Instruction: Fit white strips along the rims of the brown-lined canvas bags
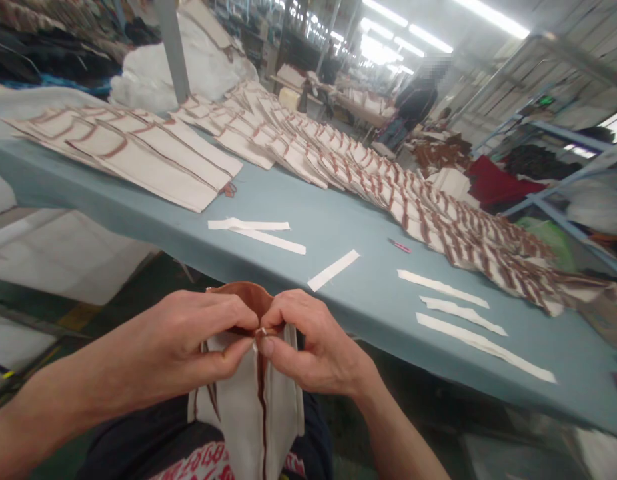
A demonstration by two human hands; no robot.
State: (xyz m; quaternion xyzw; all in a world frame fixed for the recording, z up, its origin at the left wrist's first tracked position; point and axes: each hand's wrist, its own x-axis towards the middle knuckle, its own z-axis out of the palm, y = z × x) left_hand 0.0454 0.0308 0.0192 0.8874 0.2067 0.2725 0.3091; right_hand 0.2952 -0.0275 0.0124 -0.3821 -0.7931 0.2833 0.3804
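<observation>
Both my hands hold a cream canvas bag (258,407) with brown trim over my lap, below the table's near edge. My left hand (183,343) pinches the bag's top edge from the left, fingers closed. My right hand (308,347) pinches the same edge from the right, thumb and fingertips meeting the left hand's at the brown rim. The bag's brown handle loop (241,293) rises just above my fingers. The bag's body hangs down between my wrists.
A long blue-grey table (338,233) runs ahead, covered with rows of overlapping cream bags (413,193). Several white fabric strips (333,270) and a small pink pen (399,246) lie near the front edge. A person (413,107) stands far back. Shelving stands at right.
</observation>
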